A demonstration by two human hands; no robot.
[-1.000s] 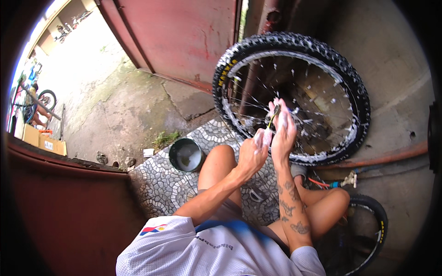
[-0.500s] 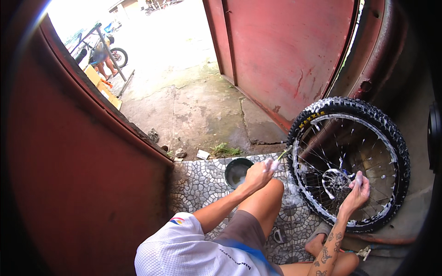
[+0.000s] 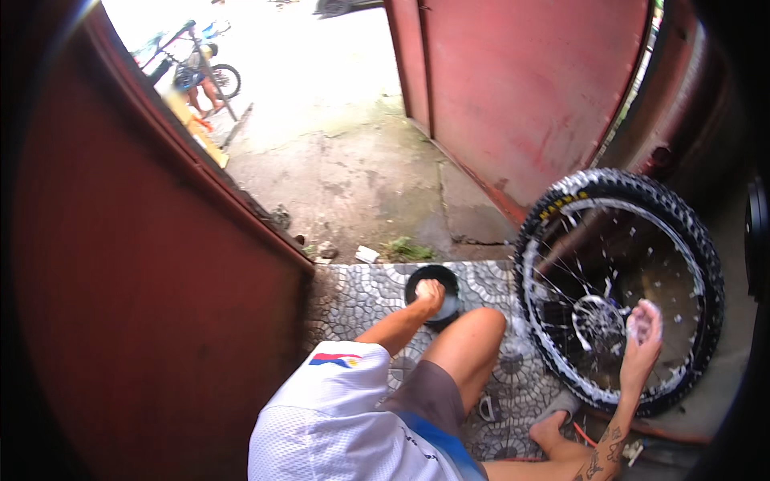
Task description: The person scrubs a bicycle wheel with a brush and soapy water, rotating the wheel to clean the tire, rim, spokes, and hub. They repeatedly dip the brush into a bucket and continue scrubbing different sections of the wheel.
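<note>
My left hand [image 3: 431, 295] is down in a dark bucket [image 3: 451, 317] of cloudy, soapy water. Its fingers are closed, and what they hold is hidden in the bucket. On the right, a bicycle wheel [image 3: 714, 298] with a knobby black tire leans upright, white foam streaked over its tread, rim, spokes and brake disc [image 3: 584, 333]. In front of the spokes, right of the hub, I have my right hand [image 3: 644, 323] raised, palm showing, foam on its loosely bent fingers. It holds nothing that I can see.
A red metal panel [image 3: 160, 264] rises on the left, and a red door [image 3: 529, 88] stands beyond the wheel. Patterned tiles [image 3: 353, 301] end at a concrete yard [image 3: 345, 176]. Outside, a person bends beside a bicycle [image 3: 227, 80]. A sandal [image 3: 489, 407] lies near my leg.
My left hand has moved from the tire's left edge down into the bucket; the thin yellow-green stick it held is out of sight. My right hand has opened slightly beside the spokes.
</note>
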